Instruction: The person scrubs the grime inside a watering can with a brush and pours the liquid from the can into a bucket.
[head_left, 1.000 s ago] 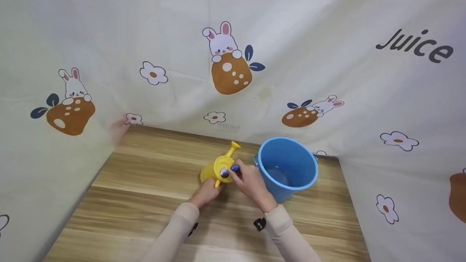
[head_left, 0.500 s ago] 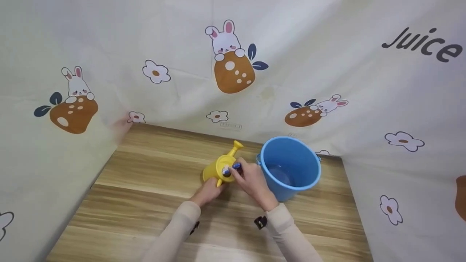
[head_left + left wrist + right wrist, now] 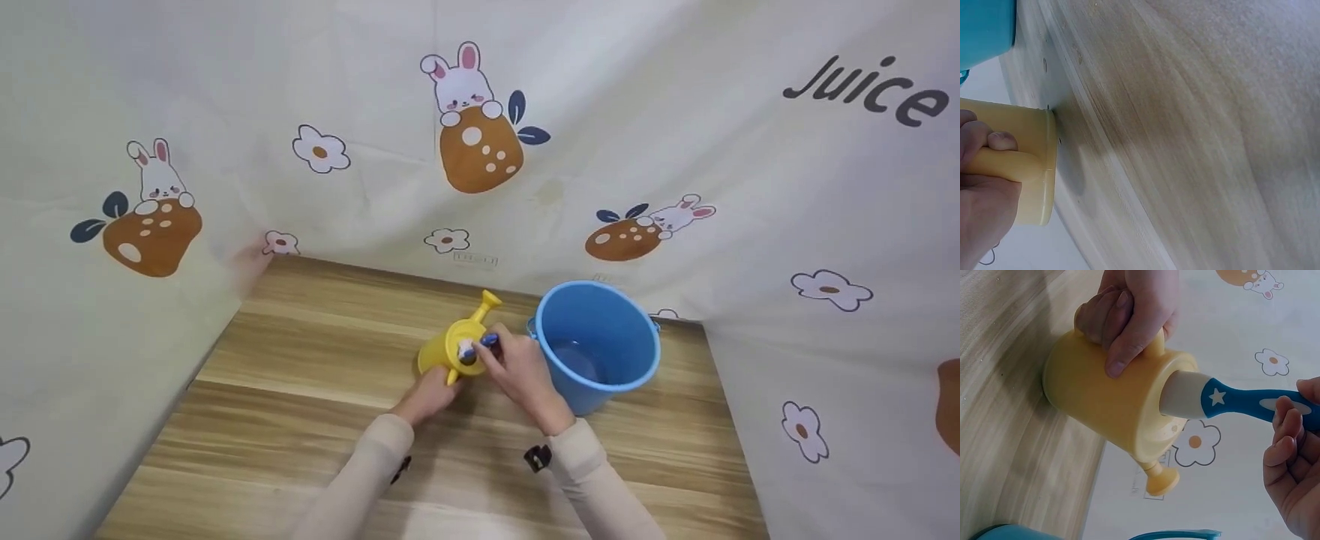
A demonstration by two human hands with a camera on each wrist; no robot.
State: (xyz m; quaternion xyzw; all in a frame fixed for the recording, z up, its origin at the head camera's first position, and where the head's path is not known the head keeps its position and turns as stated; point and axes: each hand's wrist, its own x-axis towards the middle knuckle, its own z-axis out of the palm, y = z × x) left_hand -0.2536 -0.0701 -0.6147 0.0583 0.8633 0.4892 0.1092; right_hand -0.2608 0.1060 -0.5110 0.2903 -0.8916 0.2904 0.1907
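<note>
A yellow watering can [image 3: 436,354] stands on the wooden floor, its spout and rose pointing away from me in the head view. My left hand [image 3: 427,395] grips its handle; in the left wrist view the curled fingers [image 3: 974,140] wrap around that handle. Between thumb and fingers, my right hand [image 3: 519,367] holds a blue-handled tool [image 3: 1252,400] with a white star on its neck. The tool's white head [image 3: 1184,395] reaches into the can's round opening, so its far end is hidden.
A blue bucket [image 3: 592,401] stands just right of my right hand, near the back wall. Printed cloth walls [image 3: 360,202] with rabbits and flowers enclose the wooden floor [image 3: 315,330] at the back and both sides.
The tool's white head has shifted slightly within the can's opening. Both hands keep their grips, and the head view has drifted a little.
</note>
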